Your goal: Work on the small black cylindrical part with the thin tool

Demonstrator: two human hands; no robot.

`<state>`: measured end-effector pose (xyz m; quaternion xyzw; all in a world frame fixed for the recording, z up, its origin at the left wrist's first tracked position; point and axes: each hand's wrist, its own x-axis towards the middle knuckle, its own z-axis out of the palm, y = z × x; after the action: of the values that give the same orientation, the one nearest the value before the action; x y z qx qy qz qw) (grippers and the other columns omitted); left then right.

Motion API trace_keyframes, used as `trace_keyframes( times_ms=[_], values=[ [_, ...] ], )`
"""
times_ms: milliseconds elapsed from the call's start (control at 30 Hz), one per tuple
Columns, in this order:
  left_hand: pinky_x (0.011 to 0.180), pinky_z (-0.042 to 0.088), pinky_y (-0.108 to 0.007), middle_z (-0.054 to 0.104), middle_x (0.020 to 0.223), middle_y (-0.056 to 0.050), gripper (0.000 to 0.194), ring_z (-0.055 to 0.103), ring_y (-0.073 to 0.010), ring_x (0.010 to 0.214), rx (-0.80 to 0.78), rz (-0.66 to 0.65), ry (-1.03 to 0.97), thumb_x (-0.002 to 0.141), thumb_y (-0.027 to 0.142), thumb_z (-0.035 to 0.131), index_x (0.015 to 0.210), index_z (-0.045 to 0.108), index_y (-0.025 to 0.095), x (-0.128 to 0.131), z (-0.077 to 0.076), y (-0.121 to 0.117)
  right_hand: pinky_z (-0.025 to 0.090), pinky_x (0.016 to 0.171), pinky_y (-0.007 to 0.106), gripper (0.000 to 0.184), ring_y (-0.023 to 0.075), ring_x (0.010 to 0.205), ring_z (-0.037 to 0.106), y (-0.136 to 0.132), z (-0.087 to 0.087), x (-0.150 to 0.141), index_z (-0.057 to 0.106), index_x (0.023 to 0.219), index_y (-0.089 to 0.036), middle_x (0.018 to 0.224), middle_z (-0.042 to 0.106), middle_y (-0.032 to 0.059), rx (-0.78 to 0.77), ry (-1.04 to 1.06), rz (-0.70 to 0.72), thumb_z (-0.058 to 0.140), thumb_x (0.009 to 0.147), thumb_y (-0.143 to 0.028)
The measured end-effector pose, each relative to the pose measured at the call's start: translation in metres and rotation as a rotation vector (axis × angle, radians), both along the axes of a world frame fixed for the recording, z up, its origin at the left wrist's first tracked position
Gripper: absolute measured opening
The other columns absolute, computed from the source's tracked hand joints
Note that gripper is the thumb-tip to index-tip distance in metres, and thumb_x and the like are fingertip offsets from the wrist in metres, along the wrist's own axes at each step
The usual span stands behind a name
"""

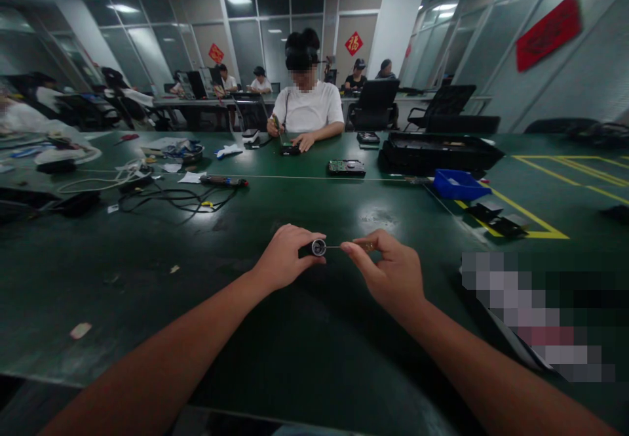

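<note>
Between thumb and fingers, my left hand (285, 256) grips a small dark cylinder (319, 247) whose round, silver-rimmed end faces me. Its exact kind is unclear. My right hand (390, 269) is closed around the yellowish, see-through handle of a thin screwdriver (366, 246). The screwdriver's metal shaft points left, and its tip reaches the rim of the cylinder's end; whether it goes inside cannot be made out. Both hands are held above the green table (289, 344), near its front edge.
Across the table a person (308, 105) works on a small dark device. A hard drive (346, 167), a blue bin (459, 185) and a long black tray (439, 153) lie ahead and right. Cables (167, 197) and an electric screwdriver (223, 181) lie left. A blurred flat object is at right.
</note>
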<state>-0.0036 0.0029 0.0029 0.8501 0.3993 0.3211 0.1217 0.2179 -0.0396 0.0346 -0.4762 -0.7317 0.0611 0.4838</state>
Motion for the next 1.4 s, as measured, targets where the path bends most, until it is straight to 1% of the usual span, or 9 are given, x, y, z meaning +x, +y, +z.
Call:
trace_keyframes(
  times_ms=[133,333,467,600,733,933,1033,1200,1400],
  values=[
    [0.099,0.043,-0.045,0.075,0.119,-0.003,0.036,0.065,-0.0248,0.111,-0.004,0.008,-0.007,0.086,0.035,0.078,0.12,0.07,0.025,0.001,0.0,-0.001,0.044,0.054,0.026,0.028,0.0138,0.054,0.062,0.0,0.001,0.0,0.064,0.073,-0.022,0.065,0.069,-0.0006,0.03,-0.034,-0.003,0.07,0.089,-0.044],
    [0.097,0.046,-0.043,0.075,0.116,-0.002,0.038,0.065,-0.0236,0.108,0.005,0.002,-0.009,0.086,0.031,0.078,0.122,0.068,0.025,0.0,-0.001,-0.001,0.049,0.065,0.029,0.013,0.0169,0.072,0.068,-0.001,0.001,0.001,0.062,0.104,-0.019,0.084,0.072,0.0045,0.009,-0.096,0.162,0.052,0.098,-0.026],
    [0.097,0.046,-0.043,0.075,0.117,-0.004,0.036,0.066,-0.0242,0.109,0.003,0.004,-0.007,0.087,0.03,0.077,0.121,0.069,0.025,0.001,-0.002,0.0,0.049,0.068,0.031,0.014,0.0178,0.075,0.066,-0.003,0.005,0.002,0.061,0.101,-0.019,0.086,0.07,0.005,0.028,-0.157,0.248,0.048,0.099,-0.025],
    [0.098,0.046,-0.044,0.075,0.117,-0.003,0.037,0.066,-0.0243,0.109,-0.004,-0.007,0.002,0.086,0.03,0.078,0.121,0.069,0.025,0.001,-0.003,0.001,0.05,0.073,0.035,0.018,0.0212,0.082,0.067,-0.005,0.005,0.001,0.064,0.103,-0.02,0.091,0.071,0.0075,0.03,-0.183,0.22,0.047,0.1,-0.027],
    [0.095,0.047,-0.042,0.075,0.115,-0.003,0.039,0.066,-0.0239,0.106,0.001,0.042,-0.031,0.086,0.032,0.078,0.123,0.068,0.024,0.0,-0.003,0.001,0.053,0.076,0.036,0.023,0.0222,0.088,0.07,0.0,-0.002,-0.002,0.063,0.113,-0.02,0.097,0.073,0.0083,-0.147,0.118,0.184,0.051,0.1,-0.034],
    [0.102,0.042,-0.046,0.074,0.12,-0.004,0.042,0.064,-0.0245,0.113,0.044,-0.053,0.036,0.086,0.035,0.078,0.125,0.067,0.025,-0.002,0.0,0.003,0.058,0.074,0.036,0.034,0.0177,0.071,0.066,0.021,-0.015,-0.002,0.066,0.093,-0.02,0.08,0.067,0.0036,-0.431,0.752,0.17,0.054,0.096,-0.051],
    [0.103,0.04,-0.048,0.074,0.12,-0.004,0.041,0.063,-0.0255,0.114,0.06,-0.035,0.08,0.086,0.037,0.078,0.125,0.068,0.026,-0.001,0.002,0.003,0.059,0.07,0.037,0.034,0.0168,0.064,0.062,0.028,-0.02,-0.001,0.063,0.088,-0.02,0.07,0.062,0.0011,-0.54,0.851,0.2,0.055,0.094,-0.053],
    [0.098,0.044,-0.045,0.074,0.119,-0.004,0.04,0.065,-0.0248,0.11,0.02,0.031,0.034,0.086,0.036,0.077,0.124,0.068,0.025,-0.001,0.002,0.003,0.056,0.073,0.036,0.03,0.0178,0.073,0.067,0.023,-0.017,0.0,0.064,0.097,-0.02,0.083,0.068,0.0039,-0.311,0.676,0.072,0.053,0.098,-0.048],
    [0.098,0.046,-0.044,0.074,0.117,-0.004,0.041,0.065,-0.025,0.109,0.016,0.052,0.016,0.087,0.037,0.077,0.125,0.067,0.024,0.0,0.0,0.001,0.055,0.075,0.036,0.026,0.0193,0.077,0.07,0.011,-0.01,-0.004,0.063,0.101,-0.02,0.085,0.071,0.0049,-0.23,0.409,0.083,0.049,0.101,-0.043]
  ],
)
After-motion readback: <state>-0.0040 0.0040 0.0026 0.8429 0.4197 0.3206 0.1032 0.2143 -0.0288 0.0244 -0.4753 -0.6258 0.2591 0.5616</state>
